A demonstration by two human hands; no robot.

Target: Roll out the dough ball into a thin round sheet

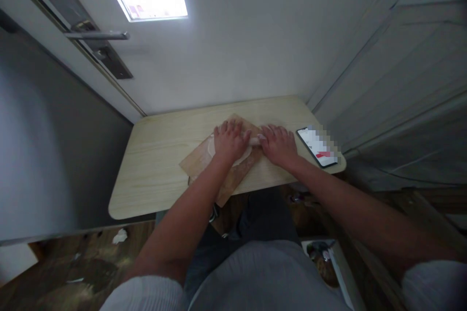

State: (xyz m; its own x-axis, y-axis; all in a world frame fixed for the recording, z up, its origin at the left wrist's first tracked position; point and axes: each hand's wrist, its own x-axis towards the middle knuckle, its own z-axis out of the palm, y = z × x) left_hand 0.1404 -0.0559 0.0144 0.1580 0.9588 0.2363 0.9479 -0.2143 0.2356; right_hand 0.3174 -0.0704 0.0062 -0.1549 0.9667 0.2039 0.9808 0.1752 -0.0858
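Note:
A flat, pale sheet of dough (242, 158) lies on a floured wooden board (233, 182), which sits at an angle on the table. Across the dough runs a whitish rolling pin (254, 141), mostly covered by my hands. My left hand (232, 142) presses on the pin from above, its fingers curved over toward the far side. At the pin's other end, near the board's right corner, my right hand (280, 146) wraps round it. Both hands have flour on the fingers. Part of the dough is hidden under my left hand and forearm.
The light wooden table (153, 155) stands against a white door with a metal handle (97, 35). A phone (316, 147) with a lit screen lies right of my right hand. Below right is a white box (341, 272) with items inside. Crumpled tissue (120, 236) lies on the floor.

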